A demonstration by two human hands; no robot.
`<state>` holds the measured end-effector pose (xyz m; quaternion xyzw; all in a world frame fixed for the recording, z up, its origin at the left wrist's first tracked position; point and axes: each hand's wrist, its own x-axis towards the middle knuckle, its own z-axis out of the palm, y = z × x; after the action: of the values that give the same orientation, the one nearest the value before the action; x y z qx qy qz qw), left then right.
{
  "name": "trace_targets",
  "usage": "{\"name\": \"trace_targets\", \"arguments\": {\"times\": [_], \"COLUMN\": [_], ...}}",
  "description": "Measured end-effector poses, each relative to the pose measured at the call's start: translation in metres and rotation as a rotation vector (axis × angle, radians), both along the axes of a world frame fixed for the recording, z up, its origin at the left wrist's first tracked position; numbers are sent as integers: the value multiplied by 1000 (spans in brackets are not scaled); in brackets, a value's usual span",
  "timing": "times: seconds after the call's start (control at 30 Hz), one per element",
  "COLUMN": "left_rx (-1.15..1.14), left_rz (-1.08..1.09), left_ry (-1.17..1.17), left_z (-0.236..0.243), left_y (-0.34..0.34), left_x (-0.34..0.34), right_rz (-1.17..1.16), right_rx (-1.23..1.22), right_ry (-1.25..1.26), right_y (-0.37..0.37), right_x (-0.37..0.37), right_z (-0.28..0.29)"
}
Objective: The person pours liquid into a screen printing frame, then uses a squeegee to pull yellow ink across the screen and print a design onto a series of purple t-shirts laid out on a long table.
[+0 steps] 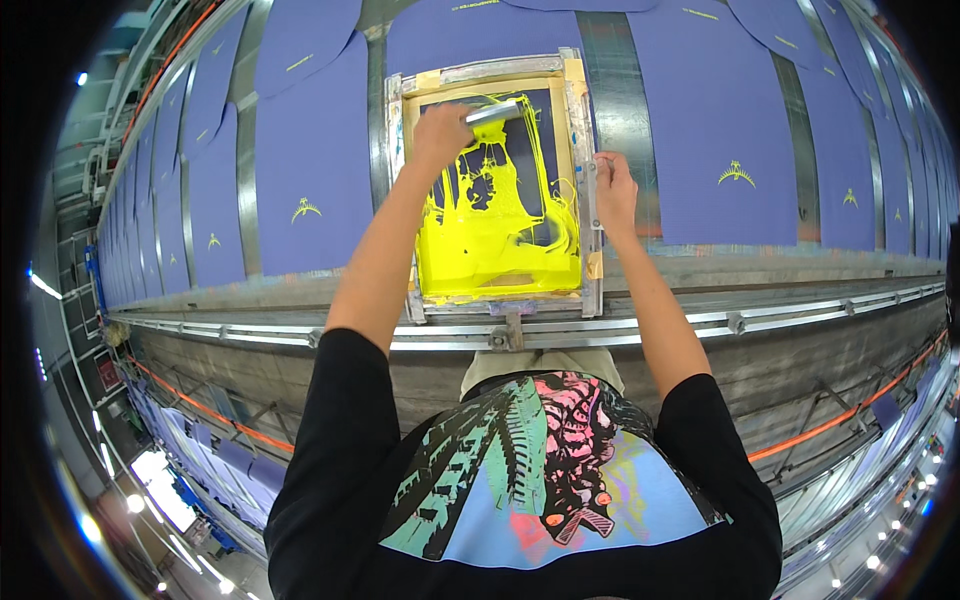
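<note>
A wooden-edged screen frame (589, 270) lies on the long printing table, bright yellow ink (500, 260) spread thickly over its dark mesh. My left hand (443, 133) grips a silver squeegee (494, 114) near the top of the screen, where the blade meets streaks of ink. My right hand (617, 183) is closed on the right side rail of the screen frame, beside a small metal fitting.
Purple fabric panels (715, 160), several with small yellow printed motifs, lie along the metal table (620, 110). A steel rail (660, 330) runs along the near edge. An orange hose or cable (800, 435) stretches lower down. Ceiling lights show at the rim.
</note>
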<state>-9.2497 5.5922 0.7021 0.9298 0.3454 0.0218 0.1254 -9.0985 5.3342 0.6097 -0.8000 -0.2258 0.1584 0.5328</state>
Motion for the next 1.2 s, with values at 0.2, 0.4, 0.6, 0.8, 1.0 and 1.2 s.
{"name": "trace_targets", "arguments": {"times": [0.2, 0.4, 0.6, 0.8, 1.0, 1.2], "left_rx": [71, 76, 5, 10, -60, -189], "left_rz": [72, -65, -134, -112, -53, -32], "left_ry": [-34, -153, -357, -381, -314, -256], "left_z": [-21, -39, -36, -2, 4, 14], "left_y": [-43, -136, -202, -183, -81, 11], "left_x": [-15, -82, -143, -221, -360, -469], "right_rz": [19, 33, 50, -2, 45, 70], "right_rx": [-31, 35, 5, 118, 140, 160], "right_ry": [51, -15, 28, -49, -55, 122], "right_y": [-2, -1, 4, 60, 161, 238], "right_x": [-3, 1, 6, -68, -226, -341], "right_z": [11, -3, -4, 55, 46, 52]}}
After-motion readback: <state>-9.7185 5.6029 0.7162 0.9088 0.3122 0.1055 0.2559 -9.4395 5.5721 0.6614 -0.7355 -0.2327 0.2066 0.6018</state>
